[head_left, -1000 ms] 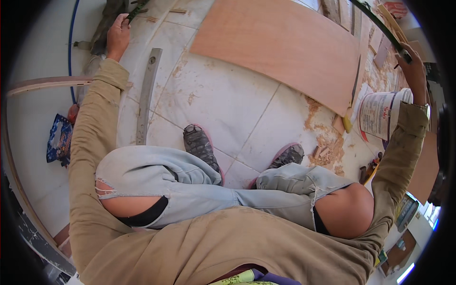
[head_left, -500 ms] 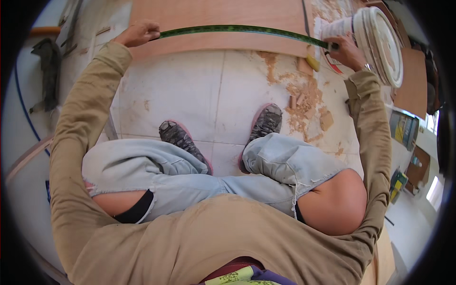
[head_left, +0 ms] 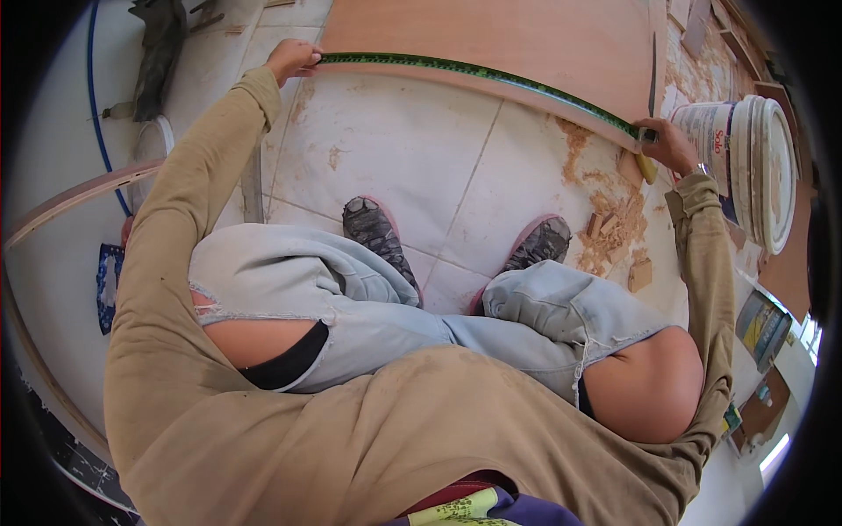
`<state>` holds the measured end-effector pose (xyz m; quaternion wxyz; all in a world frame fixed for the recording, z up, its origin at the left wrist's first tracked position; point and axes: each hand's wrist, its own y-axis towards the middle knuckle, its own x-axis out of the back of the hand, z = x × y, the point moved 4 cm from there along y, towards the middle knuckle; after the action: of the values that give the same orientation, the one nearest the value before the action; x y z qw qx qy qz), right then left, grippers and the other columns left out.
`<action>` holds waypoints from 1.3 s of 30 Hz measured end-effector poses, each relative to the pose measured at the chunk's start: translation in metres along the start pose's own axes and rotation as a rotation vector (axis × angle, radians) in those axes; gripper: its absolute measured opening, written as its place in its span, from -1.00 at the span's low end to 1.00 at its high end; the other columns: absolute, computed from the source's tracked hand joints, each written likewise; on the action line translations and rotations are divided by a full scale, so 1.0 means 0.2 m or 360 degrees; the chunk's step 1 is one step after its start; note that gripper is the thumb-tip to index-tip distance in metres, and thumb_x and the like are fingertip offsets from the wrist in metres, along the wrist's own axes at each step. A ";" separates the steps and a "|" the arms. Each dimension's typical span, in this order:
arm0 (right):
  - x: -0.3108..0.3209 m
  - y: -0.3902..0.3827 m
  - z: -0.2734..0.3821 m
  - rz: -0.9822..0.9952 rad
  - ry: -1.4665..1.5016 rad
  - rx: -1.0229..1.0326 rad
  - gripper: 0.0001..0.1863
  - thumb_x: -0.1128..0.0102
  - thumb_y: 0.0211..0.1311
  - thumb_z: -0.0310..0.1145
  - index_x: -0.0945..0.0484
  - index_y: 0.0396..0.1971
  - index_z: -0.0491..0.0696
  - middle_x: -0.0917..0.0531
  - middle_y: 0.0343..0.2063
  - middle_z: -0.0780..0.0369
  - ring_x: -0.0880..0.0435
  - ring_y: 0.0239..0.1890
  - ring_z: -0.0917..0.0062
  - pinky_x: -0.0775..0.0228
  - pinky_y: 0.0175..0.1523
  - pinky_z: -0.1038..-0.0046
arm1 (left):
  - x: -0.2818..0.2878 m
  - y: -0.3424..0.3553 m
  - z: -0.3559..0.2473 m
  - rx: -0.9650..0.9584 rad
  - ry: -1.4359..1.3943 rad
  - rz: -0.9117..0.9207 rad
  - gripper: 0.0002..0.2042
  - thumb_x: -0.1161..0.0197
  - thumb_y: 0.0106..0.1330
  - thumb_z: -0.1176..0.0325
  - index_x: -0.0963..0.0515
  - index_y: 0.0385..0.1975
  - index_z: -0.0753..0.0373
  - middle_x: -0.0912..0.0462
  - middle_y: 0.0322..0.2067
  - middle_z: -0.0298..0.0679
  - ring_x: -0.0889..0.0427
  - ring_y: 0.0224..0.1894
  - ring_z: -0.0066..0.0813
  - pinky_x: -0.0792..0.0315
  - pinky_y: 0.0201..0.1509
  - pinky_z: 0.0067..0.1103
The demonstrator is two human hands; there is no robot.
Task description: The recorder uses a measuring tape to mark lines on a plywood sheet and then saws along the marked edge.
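In the head view, the green tape measure (head_left: 482, 74) ran from 11 o'clock to 2 o'clock along the near edge of the reddish-brown board (head_left: 509, 39), which reached out of sight past 12 o'clock. At 11 o'clock the left hand (head_left: 294, 60) had its grip pinched on one end of the strip; at 2 o'clock the right hand (head_left: 674, 146) had its grip curled around the case. Whether the strip touched the board or hung just above it could not be told.

The likeliest trouble seemed a slip of the left fingertips, which could have let the strip snap back; a twist or sag could have thrown it out of line with the edge. The wood scraps (head_left: 621, 235) toward 3 o'clock might have rolled under the right shoe (head_left: 542, 241).

Between 2 and 3 o'clock, the white bucket (head_left: 745, 175) carried readable red lettering and smaller, unreadable print. The tape's markings and the printing on the blue packet (head_left: 107, 285) at 9 o'clock were too small to read.
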<state>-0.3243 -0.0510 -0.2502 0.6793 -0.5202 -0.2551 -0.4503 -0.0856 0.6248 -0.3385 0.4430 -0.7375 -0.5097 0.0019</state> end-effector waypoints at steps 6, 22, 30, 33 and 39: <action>-0.01 -0.03 -0.14 0.0077 -0.0306 -0.0253 -0.46 -0.37 -0.19 -0.45 -0.72 -0.03 0.05 -0.73 -0.12 0.05 -0.70 -0.04 0.17 -0.55 0.06 0.30 | 0.08 0.14 0.19 0.0038 -0.0146 -0.0075 -0.79 -0.21 0.34 0.43 -0.70 -0.09 0.27 -0.67 -0.25 -0.28 -0.65 -0.25 -0.48 -0.66 -0.08 -0.49; -0.08 -0.07 -0.16 -0.0075 -0.0318 -0.0166 -0.55 -0.37 -0.06 -0.46 -0.72 -0.06 0.14 -0.76 -0.25 0.12 -0.74 -0.10 0.25 -0.59 -0.03 0.28 | 0.10 0.23 0.13 0.0197 0.0226 -0.0199 -0.76 -0.15 0.37 0.49 -0.65 -0.03 0.24 -0.67 -0.25 -0.26 -0.65 -0.30 -0.44 -0.62 -0.14 -0.48; -0.20 -0.21 -0.14 -0.0333 -0.0453 -0.0045 -0.53 -0.40 0.12 -0.27 -0.46 0.05 0.20 -0.54 -0.19 0.20 -0.60 -0.04 0.29 -0.51 -0.03 0.23 | 0.09 0.19 0.12 0.0104 0.0218 -0.0183 -0.77 -0.15 0.35 0.50 -0.64 -0.05 0.25 -0.68 -0.25 -0.26 -0.69 -0.28 -0.42 -0.63 -0.15 -0.48; -0.18 -0.25 -0.15 -0.0460 -0.0413 -0.0003 -0.54 -0.40 0.11 -0.28 -0.48 0.03 0.19 -0.54 -0.21 0.20 -0.61 -0.06 0.28 -0.51 -0.04 0.22 | 0.08 0.17 0.10 0.0080 0.0216 -0.0172 -0.78 -0.15 0.34 0.50 -0.64 -0.08 0.28 -0.69 -0.26 -0.25 -0.70 -0.30 -0.42 -0.64 -0.16 -0.48; -0.17 -0.24 -0.21 -0.0383 -0.0503 -0.0134 -0.46 -0.39 0.04 -0.33 -0.60 0.12 0.22 -0.53 -0.23 0.20 -0.61 -0.02 0.27 -0.53 0.02 0.24 | 0.08 0.15 0.09 0.0063 0.0222 -0.0214 -0.79 -0.16 0.31 0.50 -0.64 -0.10 0.30 -0.70 -0.29 -0.22 -0.70 -0.32 -0.42 -0.65 -0.18 -0.51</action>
<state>-0.3862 -0.0805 -0.2686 0.5499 -0.5780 -0.3998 -0.4513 -0.0638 0.6464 -0.3624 0.4911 -0.6910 -0.5259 -0.0693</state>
